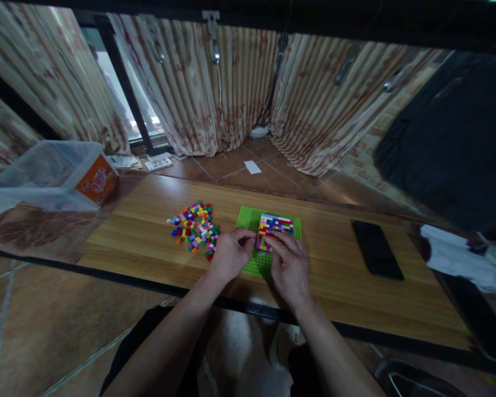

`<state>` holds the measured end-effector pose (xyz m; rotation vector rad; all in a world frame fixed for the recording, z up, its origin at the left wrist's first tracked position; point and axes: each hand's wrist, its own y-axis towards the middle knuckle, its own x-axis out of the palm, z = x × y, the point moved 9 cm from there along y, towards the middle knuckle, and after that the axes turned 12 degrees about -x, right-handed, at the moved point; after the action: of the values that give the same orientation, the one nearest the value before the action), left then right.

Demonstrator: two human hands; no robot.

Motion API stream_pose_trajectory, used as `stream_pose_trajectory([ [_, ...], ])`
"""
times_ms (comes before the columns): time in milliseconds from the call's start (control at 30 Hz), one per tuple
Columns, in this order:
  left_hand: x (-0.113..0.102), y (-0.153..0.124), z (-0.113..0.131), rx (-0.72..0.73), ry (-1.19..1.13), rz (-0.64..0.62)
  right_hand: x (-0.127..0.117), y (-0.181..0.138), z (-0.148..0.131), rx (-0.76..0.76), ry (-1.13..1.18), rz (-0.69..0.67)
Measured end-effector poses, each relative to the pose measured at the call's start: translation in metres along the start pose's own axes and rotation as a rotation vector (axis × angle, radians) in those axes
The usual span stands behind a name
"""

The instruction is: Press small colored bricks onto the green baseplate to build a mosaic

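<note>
Many loose bricks (196, 226) spread at nine o'clock from our green plate (248, 218), their nearest edge just beside our left hand (233, 252), so room is tight there. Our brick block (278, 223) sits on the plate, toward its twelve-o'clock edge. At the block's nine-o'clock side our left thumb and forefinger nearly meet; we cannot tell whether they pinch a brick. Our right hand (290, 263) lies at four o'clock, fingers bent over the block's near part; we cannot tell their grip. At three o'clock, a wide stretch of table (330, 237) parts the plate from our phone (377, 249). The table's near edge runs below our forearms at six o'clock.
</note>
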<state>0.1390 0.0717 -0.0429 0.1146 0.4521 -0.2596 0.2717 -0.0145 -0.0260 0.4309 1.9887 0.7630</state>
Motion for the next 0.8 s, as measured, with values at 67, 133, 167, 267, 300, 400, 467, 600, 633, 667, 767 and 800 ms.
stream_pose_trajectory([
  [67,-0.016,0.006,-0.004,-0.017,0.001,0.055,-0.005,0.002,0.006,0.066,0.043,0.039],
  [133,-0.031,0.013,-0.008,-0.028,0.01,0.091,-0.009,0.003,0.011,0.122,0.064,0.077],
  [167,-0.039,0.016,-0.01,-0.029,0.02,0.101,-0.011,0.003,0.013,0.138,0.07,0.092],
  [267,-0.065,0.025,-0.02,-0.046,0.072,0.138,-0.013,0.003,0.016,0.156,0.084,0.125],
  [300,-0.074,0.028,-0.025,-0.065,0.09,0.153,-0.013,0.003,0.017,0.156,0.086,0.13],
  [400,-0.097,0.032,-0.042,-0.145,0.137,0.151,-0.012,0.002,0.017,0.159,0.081,0.14],
  [467,-0.104,0.031,-0.048,-0.165,0.182,0.124,-0.012,0.002,0.018,0.165,0.082,0.14],
  [600,-0.103,0.024,-0.042,-0.092,0.363,0.055,-0.01,0.002,0.021,0.179,0.081,0.127],
  [633,-0.102,0.023,-0.04,-0.077,0.406,0.043,-0.01,0.002,0.021,0.18,0.076,0.126],
  [667,-0.101,0.022,-0.04,-0.072,0.441,0.035,-0.01,0.003,0.022,0.183,0.072,0.128],
  [767,-0.103,0.021,-0.043,-0.111,0.507,0.04,-0.009,0.003,0.022,0.184,0.069,0.118],
  [800,-0.102,0.021,-0.045,-0.118,0.528,0.033,-0.008,0.003,0.023,0.184,0.069,0.117],
])
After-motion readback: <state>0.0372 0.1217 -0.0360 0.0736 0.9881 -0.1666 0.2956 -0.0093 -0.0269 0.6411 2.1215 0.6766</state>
